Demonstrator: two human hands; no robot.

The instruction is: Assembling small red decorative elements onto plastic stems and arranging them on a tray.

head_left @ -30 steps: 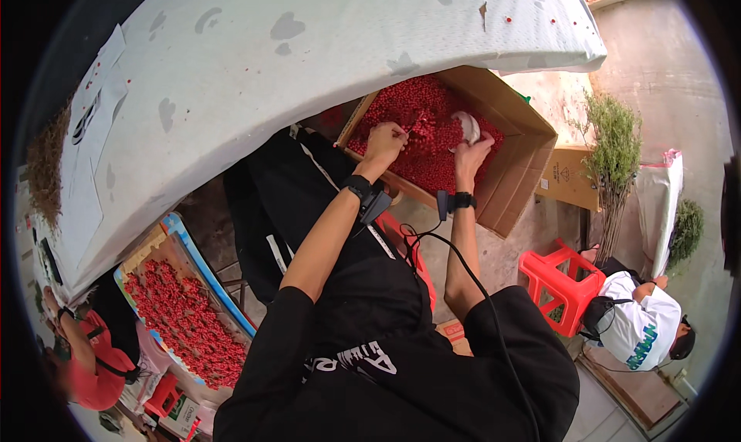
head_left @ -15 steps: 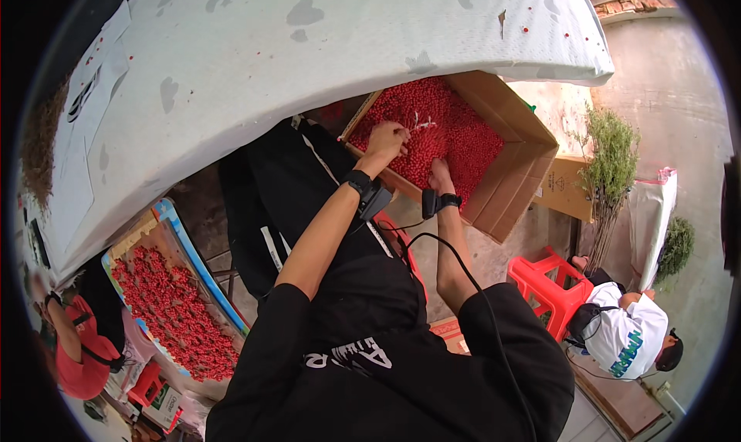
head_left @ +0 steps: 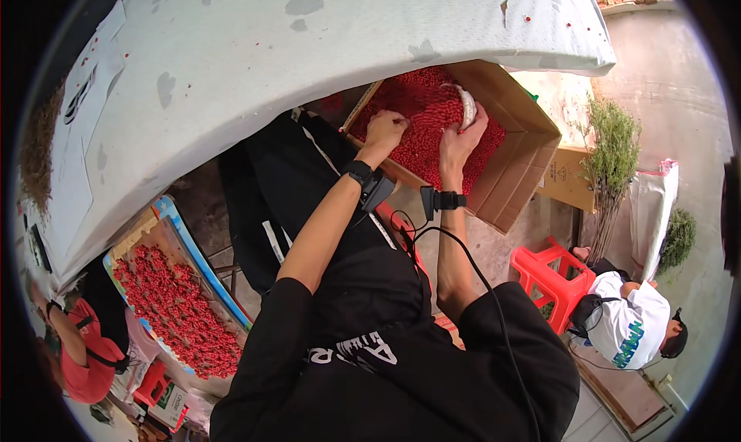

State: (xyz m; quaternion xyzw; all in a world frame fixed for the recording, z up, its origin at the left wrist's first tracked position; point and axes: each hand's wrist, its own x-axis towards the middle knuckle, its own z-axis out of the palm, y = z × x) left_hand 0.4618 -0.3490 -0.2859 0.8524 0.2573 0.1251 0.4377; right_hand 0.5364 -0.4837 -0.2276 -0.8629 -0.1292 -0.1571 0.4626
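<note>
Both hands work in the cardboard box of red berries: the left hand pinches berries, fingers curled; the right hand grips a pale scoop-like object. Gathering seems underway; next calls for lifting the handful clear.

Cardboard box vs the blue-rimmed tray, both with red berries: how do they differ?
The cardboard box is deep with tall brown flaps; the tray is shallow with a blue rim. Both hands, left hand and right hand, are in the box; none touches the tray. Both hold small red berries.

Both hands in berry box
</note>
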